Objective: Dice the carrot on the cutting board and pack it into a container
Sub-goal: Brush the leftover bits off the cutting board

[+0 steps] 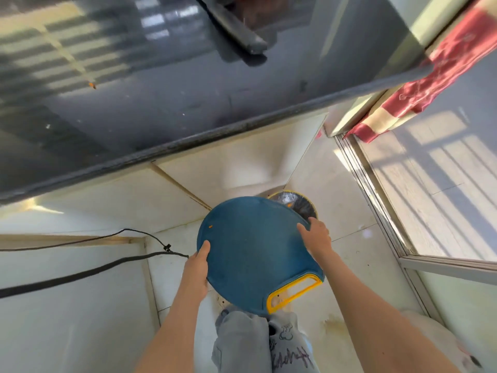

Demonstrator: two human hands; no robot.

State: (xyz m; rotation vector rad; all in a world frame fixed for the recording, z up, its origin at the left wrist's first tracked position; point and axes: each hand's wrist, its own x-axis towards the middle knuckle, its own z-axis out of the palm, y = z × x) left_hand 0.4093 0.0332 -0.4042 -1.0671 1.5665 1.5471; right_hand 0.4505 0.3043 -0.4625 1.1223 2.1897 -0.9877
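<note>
Cutting board (250, 254), blue, round, with yellow loop handle (295, 292) at its near end; held in mid-air at lower centre of the frame, off the table (161, 103), its far rim over a bin (301, 204) lined with a dark bag on the floor. Left grip (197, 265): closed on the board's left rim, thumb laid on the top face, fingers hidden beneath. Right grip (316, 235): closed on the upper right rim, thumb on top, fingers curled over the edge. Carrot: only one small orange fleck (210, 226) is seen on the board near its left rim, and a second fleck (92, 85) on the dark table at upper left; the diced bulk and the container are not in view. Handling, as judged: board stiff, and light enough to be carried by two rim holds; face smooth and perhaps damp, so slipping is to be guarded against; opposite rims, or the yellow handle, are judged the soundest holds. Also listed: black cable (80, 273) at lower left; red and cream cloth (430, 76) at upper right.
</note>
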